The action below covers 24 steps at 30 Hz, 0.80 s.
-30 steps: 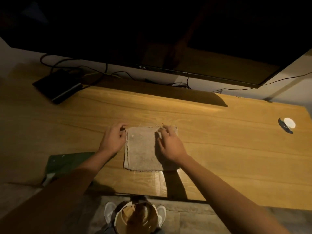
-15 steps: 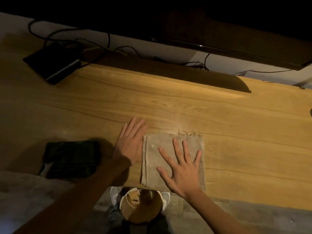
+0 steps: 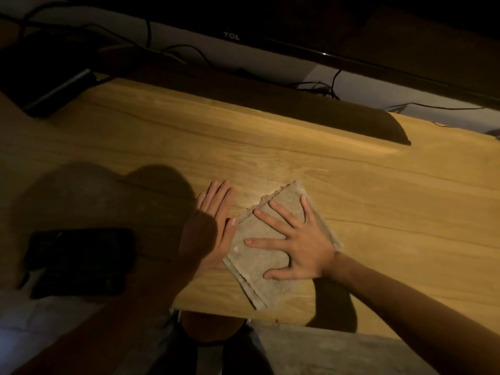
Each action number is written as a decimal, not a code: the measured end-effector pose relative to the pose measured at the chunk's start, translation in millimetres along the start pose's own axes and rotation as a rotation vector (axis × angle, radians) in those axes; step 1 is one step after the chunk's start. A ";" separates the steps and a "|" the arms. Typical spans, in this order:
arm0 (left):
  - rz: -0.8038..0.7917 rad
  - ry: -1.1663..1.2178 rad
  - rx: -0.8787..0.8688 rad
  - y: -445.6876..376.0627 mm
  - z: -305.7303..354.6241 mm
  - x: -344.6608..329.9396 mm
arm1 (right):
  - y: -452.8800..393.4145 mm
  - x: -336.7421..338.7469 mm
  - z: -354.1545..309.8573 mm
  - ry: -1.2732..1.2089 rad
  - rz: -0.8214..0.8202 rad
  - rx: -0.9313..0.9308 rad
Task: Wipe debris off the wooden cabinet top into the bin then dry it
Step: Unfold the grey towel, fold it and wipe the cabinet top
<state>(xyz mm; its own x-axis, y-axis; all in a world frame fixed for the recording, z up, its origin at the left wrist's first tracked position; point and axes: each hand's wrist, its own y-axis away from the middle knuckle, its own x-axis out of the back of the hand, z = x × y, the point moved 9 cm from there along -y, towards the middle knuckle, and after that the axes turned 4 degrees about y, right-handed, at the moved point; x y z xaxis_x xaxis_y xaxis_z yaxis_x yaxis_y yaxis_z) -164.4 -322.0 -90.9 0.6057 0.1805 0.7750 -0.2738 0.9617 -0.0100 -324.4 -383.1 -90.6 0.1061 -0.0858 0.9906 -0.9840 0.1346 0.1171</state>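
A folded grey cloth (image 3: 258,262) lies on the wooden cabinet top (image 3: 351,190), turned at an angle, its near corner close to the front edge. My right hand (image 3: 295,244) presses flat on the cloth with fingers spread. My left hand (image 3: 211,226) rests flat on the wood, touching the cloth's left edge, fingers together and holding nothing. Fine crumbs lie along the cloth's far edge. Just below the front edge a round bin (image 3: 211,328) shows partly, most of it hidden under the cabinet top.
A TV (image 3: 297,36) hangs over the back of the cabinet, with cables (image 3: 184,50) behind it. A black box (image 3: 46,82) sits at the far left. A dark flat object (image 3: 78,263) lies at the near left edge.
The cloth has slid toward the front edge and turned at an angle under my right hand. My left hand has followed along its left side. The view has tilted down.
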 end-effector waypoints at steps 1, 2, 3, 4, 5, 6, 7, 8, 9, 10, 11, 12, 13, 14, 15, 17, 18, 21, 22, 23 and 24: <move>0.002 0.001 0.023 -1.4 -2.3 -0.2 | -6.2 1.5 10.7 0.001 0.006 0.011; 0.010 -0.008 0.036 -2.5 -3.7 0.3 | -12.9 2.9 22.7 0.002 0.013 0.011; 0.026 -0.030 0.036 -3.1 -3.6 1.2 | -20.5 4.4 35.7 0.002 0.014 0.002; 0.043 -0.062 0.028 -3.2 -2.7 2.0 | -29.0 6.3 49.9 -0.002 0.009 -0.016; 0.054 -0.100 0.022 -2.9 -2.1 2.5 | -38.3 7.9 64.9 -0.008 -0.002 -0.041; 0.054 -0.140 0.025 -3.2 -2.0 2.0 | -48.7 9.9 82.1 -0.013 -0.012 -0.073; 0.049 -0.181 0.031 -3.7 -2.2 1.2 | -60.4 12.8 101.1 -0.020 -0.021 -0.108; 0.048 -0.210 0.031 -4.3 -2.1 1.1 | -72.4 17.0 121.4 -0.032 -0.028 -0.146; 0.050 -0.221 0.017 -4.7 -1.2 1.7 | -82.9 21.5 141.3 -0.043 -0.033 -0.193; 0.049 -0.216 0.003 -4.9 0.5 2.1 | -90.4 25.7 161.2 -0.050 -0.031 -0.255; 0.046 -0.209 -0.001 -5.5 2.3 2.3 | -94.9 29.4 180.6 -0.053 -0.025 -0.328; 0.042 -0.207 0.006 -6.8 3.1 2.9 | -96.4 32.1 198.1 -0.065 -0.020 -0.407; 0.041 -0.210 0.021 -7.2 3.2 4.4 | -94.8 33.7 212.2 -0.090 -0.014 -0.494; 0.041 -0.210 0.033 -7.3 3.5 6.2 | -90.5 34.6 222.8 -0.113 -0.003 -0.587; 0.039 -0.203 0.037 -7.4 3.9 7.4 | -83.5 34.9 230.9 -0.118 0.009 -0.690; 0.022 -0.188 0.025 -7.5 5.1 6.9 | -63.5 33.9 240.9 -0.077 0.022 -0.893; 0.012 -0.187 0.026 -7.5 4.2 5.9 | -51.5 33.1 241.7 -0.065 0.026 -0.977; 0.005 -0.195 0.076 -9.6 -3.9 3.7 | -18.8 29.1 230.3 -0.145 0.055 -1.130; 0.008 -0.196 0.083 -10.2 -4.8 3.5 | -9.3 27.8 222.2 -0.166 0.062 -1.145; 0.006 -0.199 0.081 -10.9 -4.6 3.1 | 0.3 25.8 211.7 -0.179 0.060 -1.149; 0.002 -0.208 0.071 -11.6 -3.8 2.5 | 11.0 23.0 198.7 -0.191 0.053 -1.146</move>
<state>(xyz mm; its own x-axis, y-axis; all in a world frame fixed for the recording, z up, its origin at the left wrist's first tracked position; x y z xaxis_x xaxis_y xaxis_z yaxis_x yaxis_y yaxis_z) -157.0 -331.9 -91.2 0.4398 0.1285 0.8889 -0.3315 0.9431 0.0277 -361.3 -579.8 -80.5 -0.0509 -0.1875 0.9809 -0.2701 0.9482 0.1672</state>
